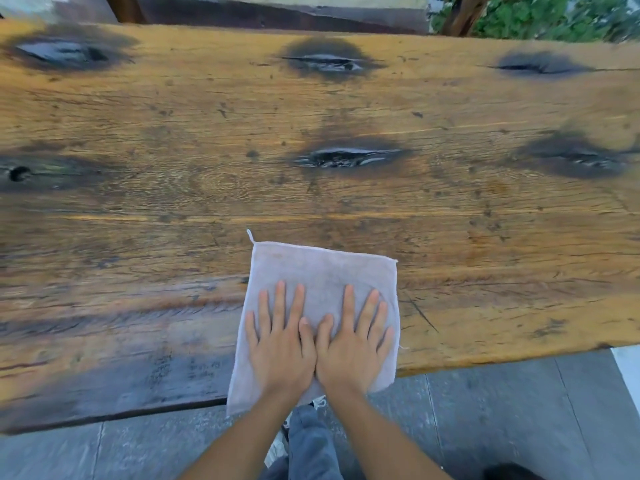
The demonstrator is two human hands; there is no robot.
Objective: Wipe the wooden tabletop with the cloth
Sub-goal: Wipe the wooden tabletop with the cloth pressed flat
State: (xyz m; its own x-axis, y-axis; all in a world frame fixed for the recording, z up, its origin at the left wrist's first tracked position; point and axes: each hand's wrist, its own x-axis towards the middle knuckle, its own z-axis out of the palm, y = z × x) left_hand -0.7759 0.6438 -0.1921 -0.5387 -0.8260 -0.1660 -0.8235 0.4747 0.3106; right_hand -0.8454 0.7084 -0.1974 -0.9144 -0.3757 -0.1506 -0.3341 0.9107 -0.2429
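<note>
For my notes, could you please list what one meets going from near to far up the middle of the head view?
Paved floor → hands, left and right → cloth → nearer dark knot → farther dark knot.

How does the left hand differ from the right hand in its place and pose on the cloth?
The left hand lies on the left half of the cloth, the right hand on the right half. The left hand reaches nearly to the cloth's left edge; the right hand's little finger lies close to the right edge. Both are flat, fingers straight and spread, thumbs touching, pressing the cloth onto the wooden tabletop at its near edge.
</note>
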